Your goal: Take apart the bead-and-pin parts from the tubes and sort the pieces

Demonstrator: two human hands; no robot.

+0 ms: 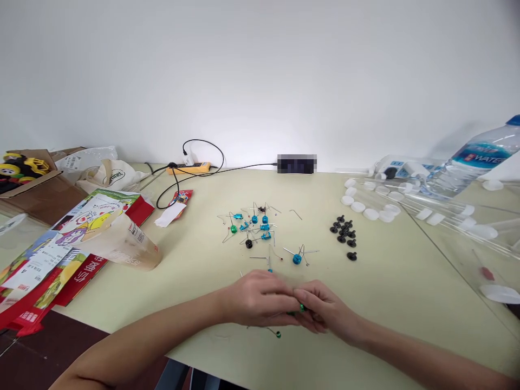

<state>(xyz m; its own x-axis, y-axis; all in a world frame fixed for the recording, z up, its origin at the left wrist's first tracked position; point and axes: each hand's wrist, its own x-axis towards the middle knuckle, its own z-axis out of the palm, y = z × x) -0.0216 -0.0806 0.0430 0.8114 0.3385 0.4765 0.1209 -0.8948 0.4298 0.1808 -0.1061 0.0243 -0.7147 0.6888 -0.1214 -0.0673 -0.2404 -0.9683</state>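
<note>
Left hand (262, 298) and right hand (325, 311), fingers curled, together grip a small green part (301, 307).

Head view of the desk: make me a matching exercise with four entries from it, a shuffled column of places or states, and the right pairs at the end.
Column one
1. Left hand and right hand
2. Black stemmed discs
3. Orange-yellow power strip
4. Plastic water bottle

Column two
A. By the wall, with a white plug on it
B. Brought together at a small green piece
C. At the far right, topped by a blue cap
D. Clustered to the right of the small blue pieces

Right pairs: 1-B; 2-D; 3-A; 4-C
</note>
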